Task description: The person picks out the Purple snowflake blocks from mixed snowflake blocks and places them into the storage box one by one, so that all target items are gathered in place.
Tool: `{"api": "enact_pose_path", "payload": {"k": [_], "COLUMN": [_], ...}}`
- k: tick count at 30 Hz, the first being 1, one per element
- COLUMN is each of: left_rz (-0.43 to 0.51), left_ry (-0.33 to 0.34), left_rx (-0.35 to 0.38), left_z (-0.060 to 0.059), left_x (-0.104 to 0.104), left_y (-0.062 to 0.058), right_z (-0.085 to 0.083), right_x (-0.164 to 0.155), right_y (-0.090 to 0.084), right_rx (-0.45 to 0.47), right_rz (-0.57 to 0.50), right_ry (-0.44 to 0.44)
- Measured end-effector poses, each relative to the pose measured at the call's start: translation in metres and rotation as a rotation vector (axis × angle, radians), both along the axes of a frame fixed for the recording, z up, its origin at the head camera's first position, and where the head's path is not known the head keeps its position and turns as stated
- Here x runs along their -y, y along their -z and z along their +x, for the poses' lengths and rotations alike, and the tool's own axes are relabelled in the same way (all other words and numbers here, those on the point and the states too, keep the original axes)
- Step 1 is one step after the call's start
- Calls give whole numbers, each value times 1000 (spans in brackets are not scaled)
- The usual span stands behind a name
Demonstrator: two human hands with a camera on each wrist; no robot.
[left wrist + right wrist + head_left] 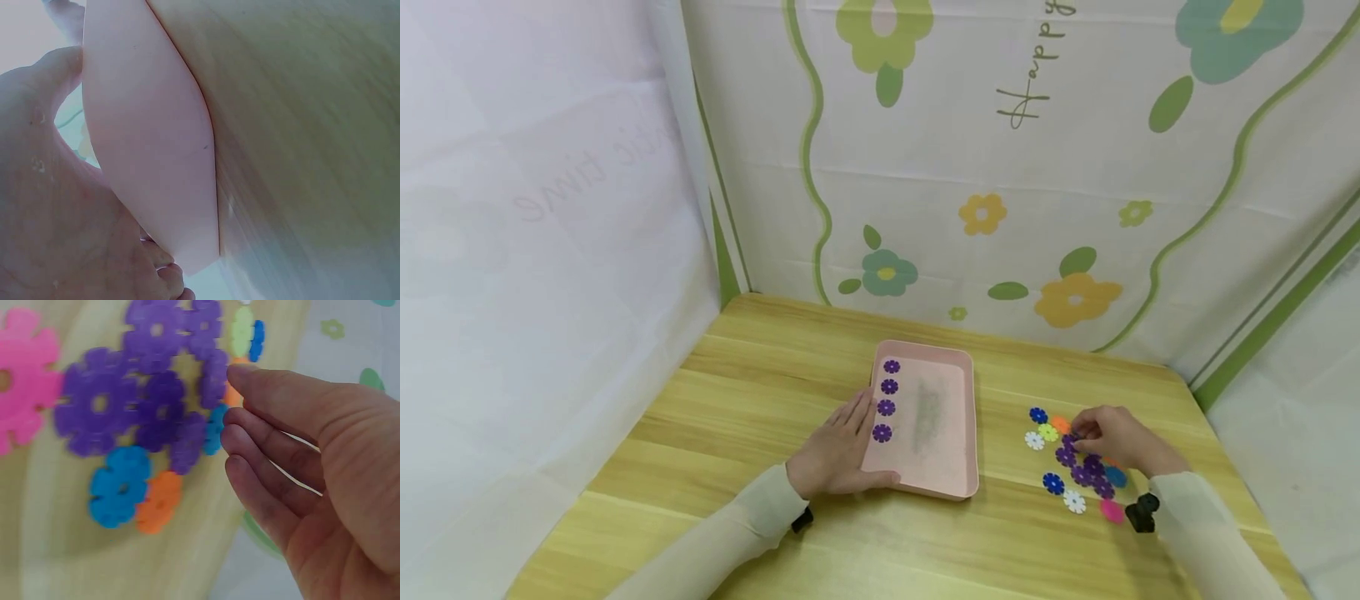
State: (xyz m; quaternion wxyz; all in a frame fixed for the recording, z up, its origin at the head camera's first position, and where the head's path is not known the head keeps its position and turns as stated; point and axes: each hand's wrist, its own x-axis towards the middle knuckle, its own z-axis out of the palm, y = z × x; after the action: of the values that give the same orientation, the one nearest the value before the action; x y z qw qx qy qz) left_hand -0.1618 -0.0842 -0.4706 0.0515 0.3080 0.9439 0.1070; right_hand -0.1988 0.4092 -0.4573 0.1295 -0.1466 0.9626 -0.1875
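A pink tray [936, 446] lies mid-table with several purple flower discs [886, 397] in a column along its left side. My left hand [842, 454] rests at the tray's near left corner, fingers straight along the left rim and thumb along the front rim. In the left wrist view, that hand [50, 206] lies against the tray's corner [150, 144]. To the right, my right hand [1108, 435] hovers over a loose pile of flower discs [1086, 471]. Its fingers [269, 425] are loosely bent, the index tip touching a purple disc [212, 378].
The pile holds purple [100, 403], blue [119, 484], orange [159, 500] and pink [25, 375] discs, with blue [1053, 482] and white [1074, 501] ones at its near edge. Flower-print cloth walls enclose the wooden table [737, 400] on three sides.
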Motion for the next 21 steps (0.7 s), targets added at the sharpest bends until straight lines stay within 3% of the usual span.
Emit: {"api": "enact_pose_path", "payload": {"k": [6,21], "left_rz": [16,6], "left_ry": [-3,-4], "left_rx": [1,-6], "left_z": [-1,-1], "left_x": [0,-1], "left_y": [1,3], "right_z": [0,2], "right_x": [-3,0], "right_y": [11,12], "right_rx": [-22,6], "right_rz": [11,-27], "right_ry": [22,20]}}
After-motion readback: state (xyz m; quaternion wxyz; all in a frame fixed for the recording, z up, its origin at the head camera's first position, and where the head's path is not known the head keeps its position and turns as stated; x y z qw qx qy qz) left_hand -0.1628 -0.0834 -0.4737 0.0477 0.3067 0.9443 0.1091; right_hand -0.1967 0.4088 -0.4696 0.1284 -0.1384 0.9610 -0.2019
